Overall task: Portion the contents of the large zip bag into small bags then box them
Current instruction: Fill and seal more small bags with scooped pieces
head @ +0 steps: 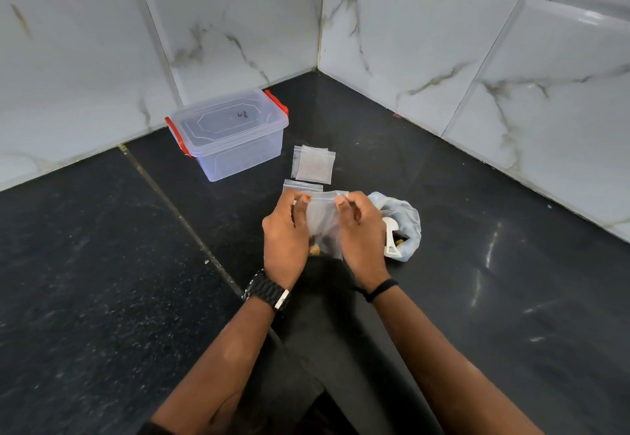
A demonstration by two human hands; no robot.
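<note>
Two hands, left hand [284, 233] and right hand [361, 230], pinch the top edge of a small bag [324, 219] holding brown bits. Just right lies the large bag [405, 226] with a white scoop [392, 240]. Beyond, empty small bags [313, 163] lie beside a closed clear box [231, 134] on the dark floor [102, 264].

Bright, even light; glare streaks on the dark floor [491, 253]; wide-angle edge bending.

You're looking at a clear box [235, 141] with red latches [276, 102], white grey-veined tiles [426, 32], a speckled black floor [102, 264], and possibly tan bits in the clear bag [324, 226].
</note>
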